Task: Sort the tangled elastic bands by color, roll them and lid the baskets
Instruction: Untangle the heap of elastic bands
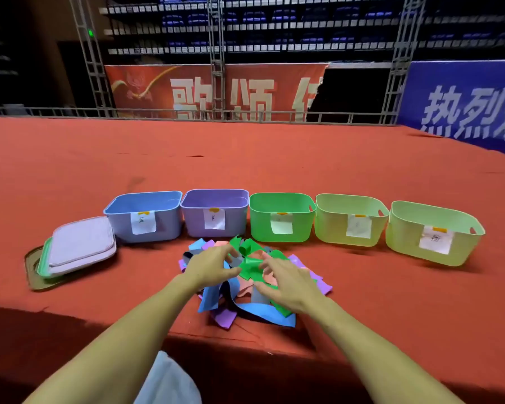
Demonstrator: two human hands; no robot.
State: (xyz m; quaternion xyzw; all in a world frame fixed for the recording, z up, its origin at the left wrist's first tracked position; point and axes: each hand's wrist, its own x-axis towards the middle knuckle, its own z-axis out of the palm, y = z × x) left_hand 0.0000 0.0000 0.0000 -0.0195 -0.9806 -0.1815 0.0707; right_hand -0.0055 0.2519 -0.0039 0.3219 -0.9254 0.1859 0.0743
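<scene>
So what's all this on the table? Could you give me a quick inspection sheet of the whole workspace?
Surface: red cloth-covered table, bare behind the baskets.
Job's things: tangled pile of bands, blue, purple, green and pink, near the front edge; behind it a row of five open, paper-labelled baskets: blue basket, purple basket, green basket, two yellow-green baskets; stack of lids at the left end.
Clutter: nothing seen.
Grippers: left hand and right hand over the pile, fingers curled at a green band; grip unclear.
Cables: nothing seen.
Surroundings: metal trusses, red banner, blue banner, dark seating.
</scene>
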